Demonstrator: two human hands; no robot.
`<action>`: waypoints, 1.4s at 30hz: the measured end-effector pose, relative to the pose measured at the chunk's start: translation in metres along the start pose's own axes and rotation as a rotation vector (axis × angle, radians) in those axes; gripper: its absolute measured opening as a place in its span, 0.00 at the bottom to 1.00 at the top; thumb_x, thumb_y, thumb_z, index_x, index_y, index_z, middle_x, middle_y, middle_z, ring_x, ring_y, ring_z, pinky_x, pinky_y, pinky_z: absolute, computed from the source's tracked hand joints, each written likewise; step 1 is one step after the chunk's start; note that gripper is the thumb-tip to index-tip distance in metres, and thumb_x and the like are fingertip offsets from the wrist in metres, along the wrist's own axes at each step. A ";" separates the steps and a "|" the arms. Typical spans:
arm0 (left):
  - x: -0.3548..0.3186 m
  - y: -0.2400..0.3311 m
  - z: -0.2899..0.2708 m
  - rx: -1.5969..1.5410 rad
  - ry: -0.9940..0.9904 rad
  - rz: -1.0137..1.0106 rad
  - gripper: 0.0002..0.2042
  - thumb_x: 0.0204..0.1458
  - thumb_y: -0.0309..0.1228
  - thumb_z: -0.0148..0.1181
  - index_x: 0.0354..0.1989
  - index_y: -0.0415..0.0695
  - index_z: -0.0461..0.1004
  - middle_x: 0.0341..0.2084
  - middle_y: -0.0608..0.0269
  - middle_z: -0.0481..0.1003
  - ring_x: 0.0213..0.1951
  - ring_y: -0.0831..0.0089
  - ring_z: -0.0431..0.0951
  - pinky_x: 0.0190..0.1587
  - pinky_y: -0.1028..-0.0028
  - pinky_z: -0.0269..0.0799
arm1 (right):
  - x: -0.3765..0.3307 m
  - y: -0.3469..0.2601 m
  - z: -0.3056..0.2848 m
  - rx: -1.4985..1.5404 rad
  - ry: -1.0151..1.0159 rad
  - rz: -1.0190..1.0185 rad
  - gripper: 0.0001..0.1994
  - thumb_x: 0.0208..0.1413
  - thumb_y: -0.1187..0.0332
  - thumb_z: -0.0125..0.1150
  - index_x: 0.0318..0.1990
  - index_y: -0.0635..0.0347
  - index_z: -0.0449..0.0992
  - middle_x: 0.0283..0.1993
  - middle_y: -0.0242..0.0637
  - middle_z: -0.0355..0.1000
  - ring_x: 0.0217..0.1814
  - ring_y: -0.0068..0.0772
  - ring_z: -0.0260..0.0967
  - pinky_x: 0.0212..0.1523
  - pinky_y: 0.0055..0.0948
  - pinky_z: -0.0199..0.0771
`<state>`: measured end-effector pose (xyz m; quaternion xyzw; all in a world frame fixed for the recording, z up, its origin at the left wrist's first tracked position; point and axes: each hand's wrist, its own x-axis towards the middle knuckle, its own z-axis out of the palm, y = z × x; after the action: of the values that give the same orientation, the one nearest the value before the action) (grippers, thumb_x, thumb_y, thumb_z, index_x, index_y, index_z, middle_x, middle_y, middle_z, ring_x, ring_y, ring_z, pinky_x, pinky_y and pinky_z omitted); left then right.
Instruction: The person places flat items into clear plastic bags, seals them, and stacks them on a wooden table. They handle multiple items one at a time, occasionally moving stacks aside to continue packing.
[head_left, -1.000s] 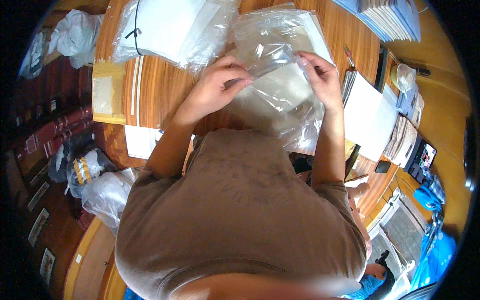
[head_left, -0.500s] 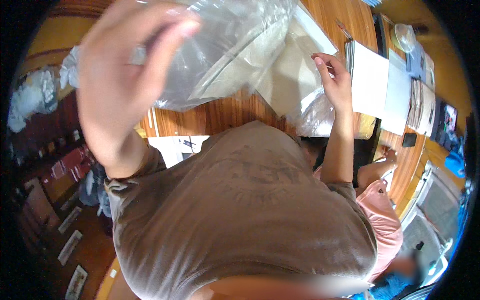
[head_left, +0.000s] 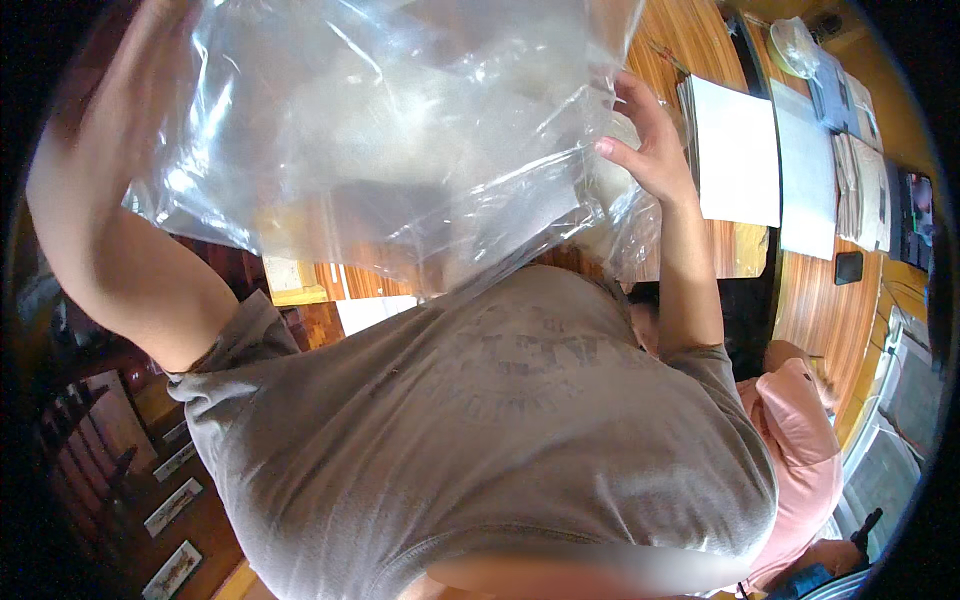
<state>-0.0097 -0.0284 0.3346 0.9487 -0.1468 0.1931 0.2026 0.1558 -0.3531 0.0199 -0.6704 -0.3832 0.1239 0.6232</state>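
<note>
A large clear plastic bag [head_left: 400, 130] is spread out in front of me and hides much of the table behind it. My left forearm [head_left: 115, 140] is raised along the bag's left side and runs out at the top edge; the left hand itself is out of the picture. At the bag's right edge, my right hand [head_left: 655, 150] has its thumb held apart from its curved fingers, and the fingertips touch or nearly touch the film. Below that hand, crumpled clear plastic [head_left: 635, 235] lies on the wood-grain table [head_left: 700, 30].
Right of my hand lie a stack of white sheets [head_left: 735, 150], a pale sheet [head_left: 805, 170] and brown packets [head_left: 860, 190]. Farther right is a black phone-like slab [head_left: 848, 267]. A person in a pink top [head_left: 795, 430] sits close on my right.
My left arm has swung up and outward, carrying its hand out of view. The clear bag has spread lower and wider. My right hand has shifted slightly left and its thumb has moved away from the fingers.
</note>
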 end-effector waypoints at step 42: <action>-0.534 -0.114 0.245 -1.010 1.096 -1.550 0.14 0.60 0.20 0.58 0.55 0.36 0.70 0.45 0.46 0.80 0.42 0.58 0.83 0.38 0.67 0.80 | 0.085 0.059 0.246 -0.544 -0.129 0.020 0.36 0.44 0.44 0.78 0.50 0.67 0.78 0.51 0.51 0.78 0.51 0.49 0.79 0.47 0.40 0.81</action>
<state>-0.3649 0.0703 -0.1371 0.3740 0.5430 0.3280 0.6765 0.0760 -0.1099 -0.0561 -0.8075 -0.4346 0.0650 0.3935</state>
